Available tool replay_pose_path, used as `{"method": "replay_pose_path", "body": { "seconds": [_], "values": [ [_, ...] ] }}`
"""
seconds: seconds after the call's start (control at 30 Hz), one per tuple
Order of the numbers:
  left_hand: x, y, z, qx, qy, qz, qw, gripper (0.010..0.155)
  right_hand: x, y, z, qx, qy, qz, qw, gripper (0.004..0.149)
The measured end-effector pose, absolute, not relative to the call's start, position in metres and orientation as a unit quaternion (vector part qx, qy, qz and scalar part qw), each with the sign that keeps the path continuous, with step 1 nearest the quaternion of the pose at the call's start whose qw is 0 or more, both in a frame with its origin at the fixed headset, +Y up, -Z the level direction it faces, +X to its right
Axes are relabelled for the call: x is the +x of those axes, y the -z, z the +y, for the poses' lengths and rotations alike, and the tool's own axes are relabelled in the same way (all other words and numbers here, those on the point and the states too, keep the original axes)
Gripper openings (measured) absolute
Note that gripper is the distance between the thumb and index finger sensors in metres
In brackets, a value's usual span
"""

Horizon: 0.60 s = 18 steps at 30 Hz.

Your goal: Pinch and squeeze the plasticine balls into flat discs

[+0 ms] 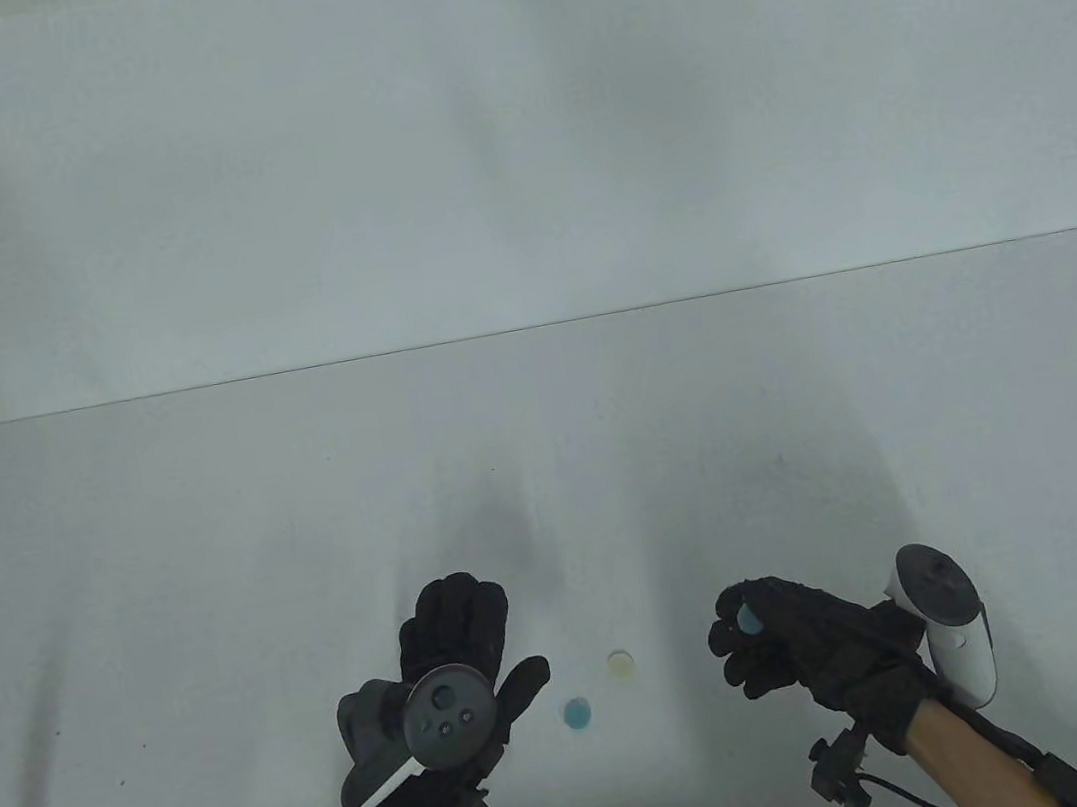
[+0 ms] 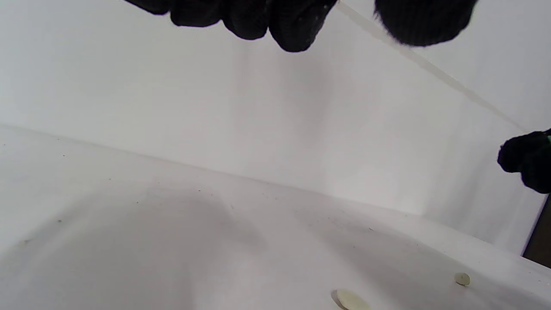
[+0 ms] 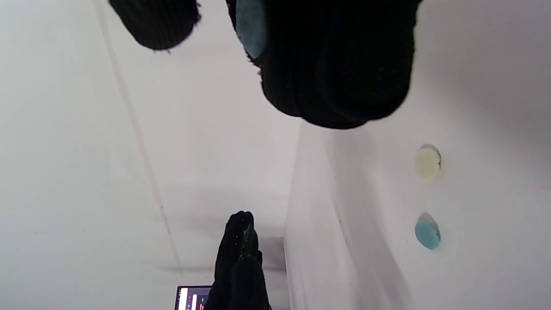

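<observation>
— Where is the plasticine you are working on?

— The flattened pale-blue plasticine piece (image 1: 748,617) sits in your right hand (image 1: 806,652), held above the white table (image 1: 171,580) at the near right; the right wrist view shows it (image 3: 251,26) lying against the curled black-gloved fingers (image 3: 340,64), with the thumb (image 3: 156,21) standing apart from it; so you cradle it rather than pinch it at this moment.

— And the other pieces?

— Two lie on the table between your hands; a flat blue plasticine disc (image 1: 578,713) is just right of your left thumb, and a flat cream plasticine disc (image 1: 621,662) lies a little farther and to the right of it, near but not touching; the right wrist view shows both, cream (image 3: 428,162) and blue (image 3: 427,232).

— What about your left hand?

— Your left hand (image 1: 458,678) rests palm-down at the near left, holding nothing; its fingers (image 1: 454,618) lie side by side and pointing far, the thumb spread out to the right; the dark round tracker (image 1: 449,715) sits on its back; a white tracker (image 1: 947,620) rides behind your right hand.
</observation>
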<state>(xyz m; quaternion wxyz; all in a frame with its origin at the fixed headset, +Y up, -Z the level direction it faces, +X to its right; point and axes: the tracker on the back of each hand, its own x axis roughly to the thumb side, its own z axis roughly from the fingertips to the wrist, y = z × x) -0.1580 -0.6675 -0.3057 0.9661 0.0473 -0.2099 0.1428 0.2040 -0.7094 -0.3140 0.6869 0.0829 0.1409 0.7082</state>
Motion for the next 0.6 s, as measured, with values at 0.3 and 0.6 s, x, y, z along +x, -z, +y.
{"method": "replay_pose_path", "body": {
  "seconds": [0.3, 0.6],
  "values": [
    [-0.1574, 0.3071, -0.6707, 0.041, -0.144, -0.210, 0.966, 0.079, 0.2053, 0.3144, -0.7032, 0.078, -0.730, 0.120, 0.668, 0.042],
    [-0.1573, 0.3065, -0.6707, 0.043, -0.145, -0.213, 0.965, 0.079, 0.2082, 0.3131, -0.7019, 0.060, -0.738, 0.099, 0.664, 0.047]
  ]
}}
